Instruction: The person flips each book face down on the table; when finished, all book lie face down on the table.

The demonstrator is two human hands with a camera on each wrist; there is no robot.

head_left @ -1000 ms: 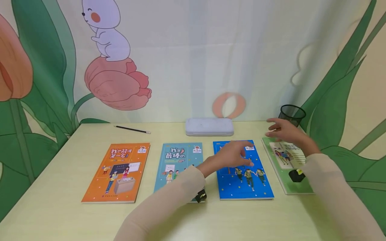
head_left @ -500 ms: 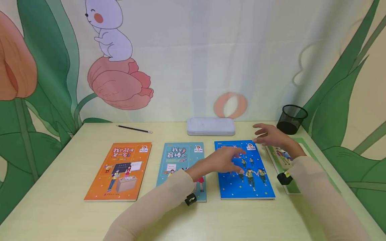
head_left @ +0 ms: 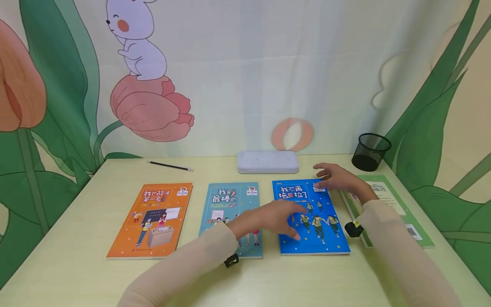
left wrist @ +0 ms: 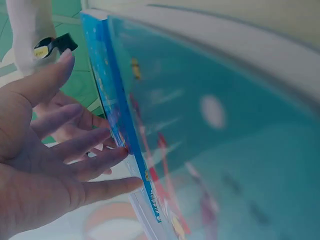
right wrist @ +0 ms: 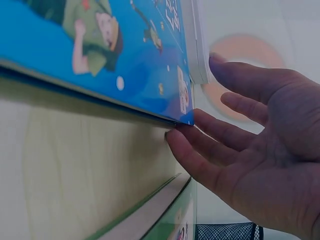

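A blue book (head_left: 314,243) lies cover up on the table. Over its left edge reaches my left hand (head_left: 276,215), fingers spread and thumb apart; nothing is held. In the left wrist view that hand (left wrist: 50,155) has its fingers extended toward the blue book's spine. My right hand (head_left: 339,178) is at the book's upper right corner with loosely bent fingers. The right wrist view has the right hand's fingertips (right wrist: 180,142) by that corner; whether they touch it I cannot tell. Under my left forearm lies a teal book (head_left: 230,192), partly hidden.
An orange book (head_left: 153,221) lies at left, a green book (head_left: 414,221) at right, partly beneath my right forearm. Along the back are a pencil (head_left: 170,166), a pale case (head_left: 267,162) and a black mesh pen holder (head_left: 371,152). A printed curtain hangs behind.
My right hand has moved left from above the green book to the blue book's corner. My left hand has shifted left and slightly nearer, uncovering the blue book's title.
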